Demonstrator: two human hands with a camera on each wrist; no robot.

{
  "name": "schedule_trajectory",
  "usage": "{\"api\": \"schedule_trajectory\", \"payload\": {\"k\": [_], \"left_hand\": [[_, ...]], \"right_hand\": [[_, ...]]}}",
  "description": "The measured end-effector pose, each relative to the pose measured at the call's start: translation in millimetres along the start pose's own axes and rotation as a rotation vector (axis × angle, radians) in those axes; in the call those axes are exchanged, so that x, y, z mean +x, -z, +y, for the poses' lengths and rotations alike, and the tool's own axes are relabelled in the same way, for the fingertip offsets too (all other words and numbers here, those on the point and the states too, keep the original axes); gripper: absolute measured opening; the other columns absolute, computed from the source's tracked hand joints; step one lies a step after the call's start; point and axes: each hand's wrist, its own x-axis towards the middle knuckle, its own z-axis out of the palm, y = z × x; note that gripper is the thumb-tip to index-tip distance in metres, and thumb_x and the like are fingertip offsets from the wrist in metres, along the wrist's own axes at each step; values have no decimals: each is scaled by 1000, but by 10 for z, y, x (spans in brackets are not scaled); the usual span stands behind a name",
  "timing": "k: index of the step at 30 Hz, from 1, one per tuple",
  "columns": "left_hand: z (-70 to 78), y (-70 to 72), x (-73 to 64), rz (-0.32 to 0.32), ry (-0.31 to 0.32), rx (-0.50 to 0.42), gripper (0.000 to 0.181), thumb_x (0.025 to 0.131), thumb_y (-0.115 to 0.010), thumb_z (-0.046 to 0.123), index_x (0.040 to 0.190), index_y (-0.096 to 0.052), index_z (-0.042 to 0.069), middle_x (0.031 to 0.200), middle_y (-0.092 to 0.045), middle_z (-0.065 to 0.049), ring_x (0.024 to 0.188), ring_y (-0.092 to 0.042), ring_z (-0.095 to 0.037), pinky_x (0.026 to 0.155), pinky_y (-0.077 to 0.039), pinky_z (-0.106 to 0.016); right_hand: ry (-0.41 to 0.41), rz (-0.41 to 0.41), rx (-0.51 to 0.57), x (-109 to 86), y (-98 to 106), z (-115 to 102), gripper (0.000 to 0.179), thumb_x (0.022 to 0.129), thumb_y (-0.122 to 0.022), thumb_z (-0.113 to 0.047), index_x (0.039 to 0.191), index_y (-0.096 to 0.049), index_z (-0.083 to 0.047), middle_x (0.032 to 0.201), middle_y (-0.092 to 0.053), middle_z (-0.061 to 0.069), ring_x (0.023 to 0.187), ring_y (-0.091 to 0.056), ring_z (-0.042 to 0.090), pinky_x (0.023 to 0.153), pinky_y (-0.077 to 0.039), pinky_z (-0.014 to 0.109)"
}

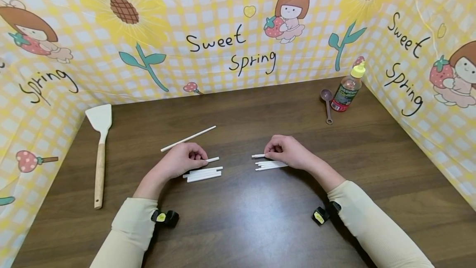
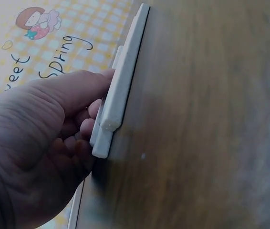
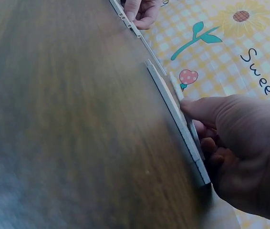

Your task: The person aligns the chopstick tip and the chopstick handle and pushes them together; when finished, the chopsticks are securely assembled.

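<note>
My left hand (image 1: 184,159) pinches a short white stick (image 1: 213,159) between thumb and fingers, its end poking out to the right. Just in front lie several more white sticks (image 1: 203,175) side by side on the table, and in the left wrist view these sticks (image 2: 125,71) hide part of the fingers. Across a gap, my right hand (image 1: 291,152) pinches another white stick (image 1: 257,156), whose narrower tip points left. Beside it lies a small group of similar sticks (image 1: 265,166) with narrow tips, partly covered by the hand.
A longer white stick (image 1: 188,138) lies slanted behind the left hand. At far left is a white spatula (image 1: 99,148) with a wooden handle. A brown measuring spoon (image 1: 327,106) and a yellow-capped bottle (image 1: 346,91) stand back right. Patterned cloth (image 1: 223,20) walls the brown table (image 1: 238,226).
</note>
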Motion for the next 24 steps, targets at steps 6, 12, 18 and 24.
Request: {"api": "schedule_trajectory", "payload": {"k": [6, 12, 18, 24], "left_hand": [[29, -4, 3, 20, -44, 7, 4, 88, -77, 14, 87, -73, 14, 73, -58, 3, 69, -53, -14, 63, -42, -29], [56, 9, 15, 21, -22, 25, 5, 92, -75, 19, 89, -72, 15, 74, -61, 4, 71, -55, -15, 65, -44, -32], [68, 5, 16, 12, -41, -40, 7, 96, -70, 16, 94, -67, 10, 80, -67, 4, 77, -61, -15, 72, -46, -33], [77, -6, 19, 28, -84, -83, 5, 102, -62, 12, 101, -59, 8, 81, -60, -1, 74, -55, -17, 68, -44, -33]], "right_hand": [[21, 2, 54, -6, -15, 8, 7, 96, -71, -14, 96, -71, -7, 87, -58, -4, 79, -52, 13, 70, -42, 27], [-4, -11, 80, -2, -17, -1, 5, 99, -67, -14, 97, -68, -10, 90, -60, -3, 81, -54, 15, 73, -44, 29], [-29, -27, 172, 7, 2, -38, 5, 104, -58, -11, 101, -60, -8, 85, -67, 0, 79, -59, 17, 73, -47, 31], [-12, 20, 234, 5, 12, -47, 6, 106, -53, -7, 108, -54, -2, 82, -58, 4, 74, -54, 21, 67, -45, 31]]}}
